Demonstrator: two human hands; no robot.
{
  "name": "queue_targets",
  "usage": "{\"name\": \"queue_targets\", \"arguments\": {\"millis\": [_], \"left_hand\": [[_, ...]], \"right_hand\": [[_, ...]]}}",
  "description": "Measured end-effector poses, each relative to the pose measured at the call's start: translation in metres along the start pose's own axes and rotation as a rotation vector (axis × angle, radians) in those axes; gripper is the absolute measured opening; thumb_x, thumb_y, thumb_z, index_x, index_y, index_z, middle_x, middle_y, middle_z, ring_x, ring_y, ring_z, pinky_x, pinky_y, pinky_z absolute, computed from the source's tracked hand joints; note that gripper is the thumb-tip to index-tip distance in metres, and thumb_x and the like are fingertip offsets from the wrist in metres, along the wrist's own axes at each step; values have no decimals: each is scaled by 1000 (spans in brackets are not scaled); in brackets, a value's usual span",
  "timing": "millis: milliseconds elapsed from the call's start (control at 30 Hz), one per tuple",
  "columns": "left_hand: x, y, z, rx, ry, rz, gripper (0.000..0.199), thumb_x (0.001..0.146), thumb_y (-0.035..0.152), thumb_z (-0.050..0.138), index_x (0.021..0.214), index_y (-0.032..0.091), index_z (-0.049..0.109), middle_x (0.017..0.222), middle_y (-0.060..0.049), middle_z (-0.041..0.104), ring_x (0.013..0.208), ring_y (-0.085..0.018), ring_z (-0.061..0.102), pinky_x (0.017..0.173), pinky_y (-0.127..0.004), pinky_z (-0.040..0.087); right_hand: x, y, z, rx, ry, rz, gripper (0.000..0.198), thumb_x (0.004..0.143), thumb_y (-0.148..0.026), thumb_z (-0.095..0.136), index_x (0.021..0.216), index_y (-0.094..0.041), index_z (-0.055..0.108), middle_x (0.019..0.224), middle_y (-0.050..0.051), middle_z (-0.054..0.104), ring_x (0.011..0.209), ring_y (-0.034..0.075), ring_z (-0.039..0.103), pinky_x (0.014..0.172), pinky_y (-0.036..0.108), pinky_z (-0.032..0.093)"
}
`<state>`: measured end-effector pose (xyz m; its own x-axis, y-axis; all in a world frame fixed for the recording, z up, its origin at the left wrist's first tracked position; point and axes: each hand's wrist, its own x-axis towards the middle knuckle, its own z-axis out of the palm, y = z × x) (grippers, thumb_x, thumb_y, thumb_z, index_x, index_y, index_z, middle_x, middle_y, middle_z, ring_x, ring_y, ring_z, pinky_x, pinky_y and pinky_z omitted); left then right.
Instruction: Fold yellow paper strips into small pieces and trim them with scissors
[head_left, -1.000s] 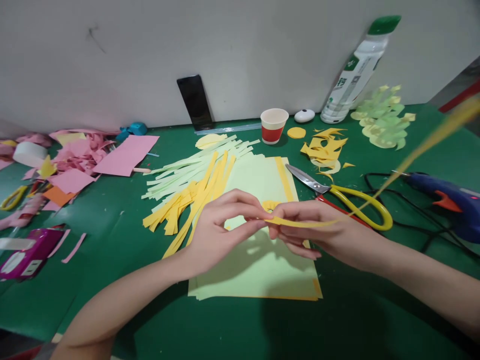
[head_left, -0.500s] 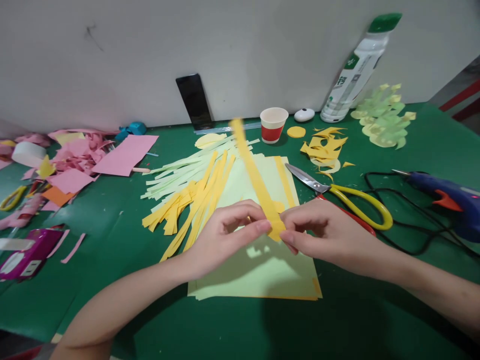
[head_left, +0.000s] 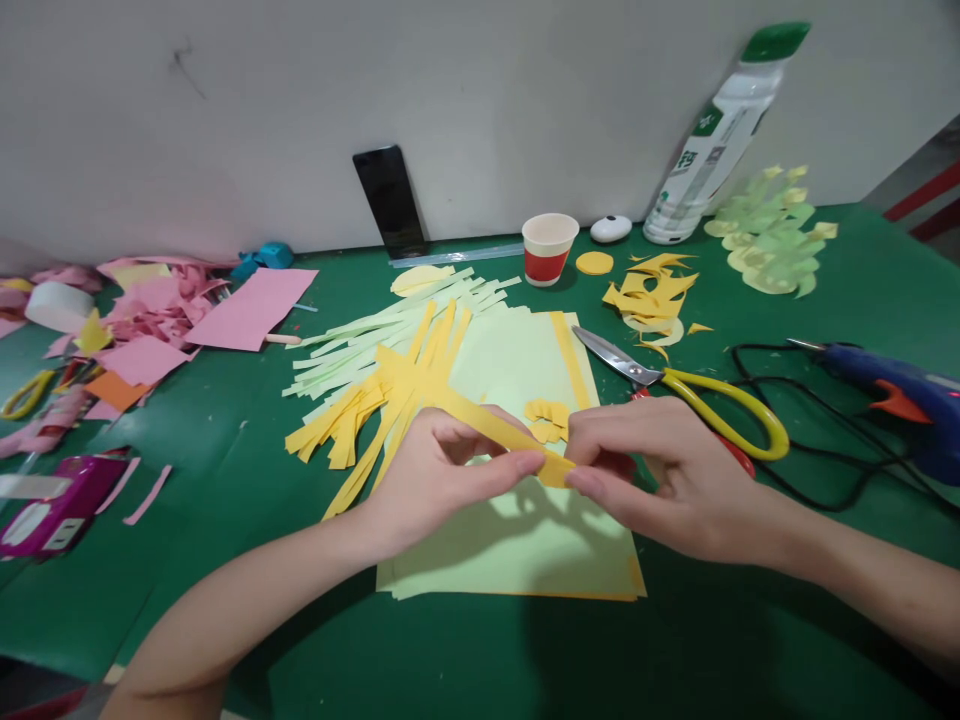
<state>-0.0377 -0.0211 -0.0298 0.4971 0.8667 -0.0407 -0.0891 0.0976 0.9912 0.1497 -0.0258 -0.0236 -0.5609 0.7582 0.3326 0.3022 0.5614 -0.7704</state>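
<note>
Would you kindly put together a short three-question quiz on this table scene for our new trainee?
1. True or false: the paper cup stands upright on the green table.
2. Short answer: what do the left hand and the right hand both hold at their fingertips?
3. Multiple choice: what colour is the cap of the white bottle?
A) Red
B) Green
C) Blue

Key:
1. True.
2. A yellow paper strip.
3. B) Green.
</note>
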Motion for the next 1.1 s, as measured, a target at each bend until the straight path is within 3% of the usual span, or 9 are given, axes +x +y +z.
{"name": "queue_targets", "arguments": {"millis": [133, 267, 467, 700, 833, 967, 1033, 1100], "left_hand": [[1, 1, 1, 113, 13, 2, 8, 75, 14, 64, 69, 18, 68, 67, 2, 63, 63, -7, 53, 56, -18, 43], [1, 1, 2, 287, 63, 70, 7, 74, 15, 63, 68, 16, 68, 66, 0, 64, 61, -10, 53, 56, -22, 43], [4, -4, 2, 484, 185, 363, 6, 71, 11, 67, 70, 16, 69, 67, -3, 67, 65, -13, 58, 61, -27, 47], [8, -6, -5, 647, 70, 680, 18, 75, 6, 62, 86, 19, 69, 79, -5, 69, 73, -13, 61, 66, -26, 51], [9, -7, -8, 698, 56, 694, 24, 77, 4, 59, 91, 20, 70, 84, -5, 67, 77, -12, 62, 68, -23, 52], [9, -8, -11, 619, 39, 615, 19, 77, 7, 62, 86, 21, 72, 84, -4, 67, 77, -12, 63, 68, -23, 52], [9, -8, -11, 561, 55, 550, 17, 77, 8, 62, 82, 21, 72, 81, -3, 68, 75, -11, 63, 67, -22, 52], [9, -6, -9, 510, 106, 467, 13, 76, 9, 64, 78, 20, 71, 77, -2, 69, 70, -11, 62, 66, -22, 51]], "right_hand": [[-1, 0, 3, -28, -35, -64, 31, 84, -15, 44, 55, -18, 34, 51, -5, 34, 48, 7, 28, 44, 19, 26], [0, 0, 5, 53, -105, 111, 30, 84, -18, 41, 54, -17, 41, 50, -3, 39, 47, 7, 33, 45, 20, 28], [5, -2, 5, 299, -152, 403, 29, 81, -25, 40, 57, -15, 52, 47, -4, 37, 43, 7, 33, 40, 21, 22], [5, -3, 5, 525, -105, 531, 29, 79, -27, 45, 53, -17, 48, 45, -5, 36, 42, 7, 32, 41, 22, 24], [5, 0, 5, 846, -84, 687, 27, 76, -30, 54, 54, -17, 44, 48, -5, 39, 43, 7, 33, 41, 21, 25], [6, 4, 7, 1093, -145, 797, 23, 74, -33, 59, 62, -15, 49, 52, -4, 42, 46, 7, 34, 43, 20, 27], [7, 5, 7, 1103, -182, 775, 26, 79, -34, 52, 61, -15, 47, 51, -4, 40, 45, 6, 32, 43, 21, 26], [7, 6, 7, 968, -190, 721, 27, 84, -31, 44, 61, -16, 46, 52, -4, 39, 45, 7, 32, 43, 21, 26]]}}
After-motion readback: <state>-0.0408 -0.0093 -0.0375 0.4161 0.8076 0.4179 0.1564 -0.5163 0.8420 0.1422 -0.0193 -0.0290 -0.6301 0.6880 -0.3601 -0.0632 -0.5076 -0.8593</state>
